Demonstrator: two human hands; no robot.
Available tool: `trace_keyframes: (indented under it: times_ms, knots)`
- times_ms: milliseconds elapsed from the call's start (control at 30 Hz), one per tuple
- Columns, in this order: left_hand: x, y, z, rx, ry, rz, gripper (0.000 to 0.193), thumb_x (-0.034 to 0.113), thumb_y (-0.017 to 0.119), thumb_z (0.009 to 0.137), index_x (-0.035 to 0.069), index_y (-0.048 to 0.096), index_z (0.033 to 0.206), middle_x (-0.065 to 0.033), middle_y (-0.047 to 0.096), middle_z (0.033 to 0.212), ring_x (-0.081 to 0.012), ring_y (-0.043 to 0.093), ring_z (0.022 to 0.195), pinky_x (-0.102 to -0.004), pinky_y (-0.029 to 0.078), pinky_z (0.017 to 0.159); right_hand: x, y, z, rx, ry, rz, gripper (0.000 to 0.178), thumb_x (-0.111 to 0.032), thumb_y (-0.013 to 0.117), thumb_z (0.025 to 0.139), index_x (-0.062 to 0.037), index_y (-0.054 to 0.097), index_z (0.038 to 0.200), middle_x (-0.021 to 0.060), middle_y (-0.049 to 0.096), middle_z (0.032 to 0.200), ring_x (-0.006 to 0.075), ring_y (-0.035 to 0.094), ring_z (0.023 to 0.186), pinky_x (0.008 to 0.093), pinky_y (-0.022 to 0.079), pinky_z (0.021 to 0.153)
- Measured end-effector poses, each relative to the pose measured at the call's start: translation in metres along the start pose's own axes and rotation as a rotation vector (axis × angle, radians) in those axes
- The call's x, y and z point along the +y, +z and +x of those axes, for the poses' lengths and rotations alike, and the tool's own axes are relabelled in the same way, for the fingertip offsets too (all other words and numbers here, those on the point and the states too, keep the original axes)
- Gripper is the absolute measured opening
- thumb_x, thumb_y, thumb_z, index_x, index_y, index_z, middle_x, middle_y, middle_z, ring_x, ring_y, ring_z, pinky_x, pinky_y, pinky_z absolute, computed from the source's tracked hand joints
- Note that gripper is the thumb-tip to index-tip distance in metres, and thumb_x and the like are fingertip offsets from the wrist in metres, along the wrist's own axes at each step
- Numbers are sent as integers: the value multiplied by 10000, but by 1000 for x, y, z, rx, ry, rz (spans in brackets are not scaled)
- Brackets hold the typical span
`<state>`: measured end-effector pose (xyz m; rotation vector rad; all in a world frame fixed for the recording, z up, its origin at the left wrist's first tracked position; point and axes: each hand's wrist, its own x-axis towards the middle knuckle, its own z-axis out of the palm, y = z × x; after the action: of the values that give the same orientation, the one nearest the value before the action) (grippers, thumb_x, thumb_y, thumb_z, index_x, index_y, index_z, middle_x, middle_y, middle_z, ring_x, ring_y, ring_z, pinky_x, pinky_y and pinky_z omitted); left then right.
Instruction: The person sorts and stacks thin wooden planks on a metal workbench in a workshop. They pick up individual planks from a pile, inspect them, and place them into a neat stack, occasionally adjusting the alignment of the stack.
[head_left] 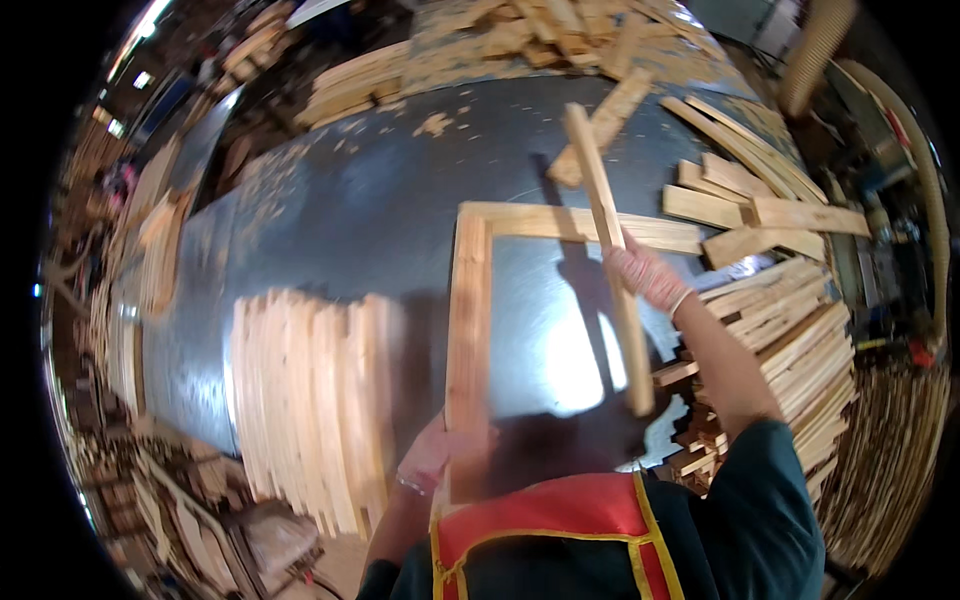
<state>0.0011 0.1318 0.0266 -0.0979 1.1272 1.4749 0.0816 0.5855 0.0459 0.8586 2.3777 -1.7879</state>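
Note:
My right hand (648, 278), in what looks like a thin pale glove, is closed around the middle of a long wooden strip (603, 200). The strip is raised over the table and slants from upper left to lower right. On the table, one wooden board (468, 320) points away from me and meets a crosswise board (540, 219) at its far end, forming a corner. Gripping the near end of the first board is my left hand (440, 458), somewhat blurred. The raised strip passes in front of the crosswise board; whether they touch I cannot tell.
A row of wooden strips (310, 400) lies left of my left hand. Stacked strips (800, 345) and loose short boards (740, 200) crowd the right side of the dark metal table (350, 210). Wood offcuts (540, 35) heap at the far end. A ribbed hose (812, 60) hangs far right.

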Motion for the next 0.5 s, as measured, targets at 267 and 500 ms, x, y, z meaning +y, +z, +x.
trace_keyframes:
  times_ms: [267,500]
  knots:
    - [9,-58,-84,192,342,-17,637,87,783,824,23,571,1421,-105,727,1118,-197,724,991,-310,602,848,25,349,-39,-364,51,-368,358,-386,552,1045,-106,668,1237,278,687,1263,411,728,1026,448,618,897]
    - [21,-57,-77,456,367,445,600,-4,691,863,29,571,1450,-43,687,1220,-138,676,1049,-295,573,887,13,415,-24,-706,-609,-308,401,-365,559,1045,-110,648,1342,175,734,1264,349,711,1107,427,533,963]
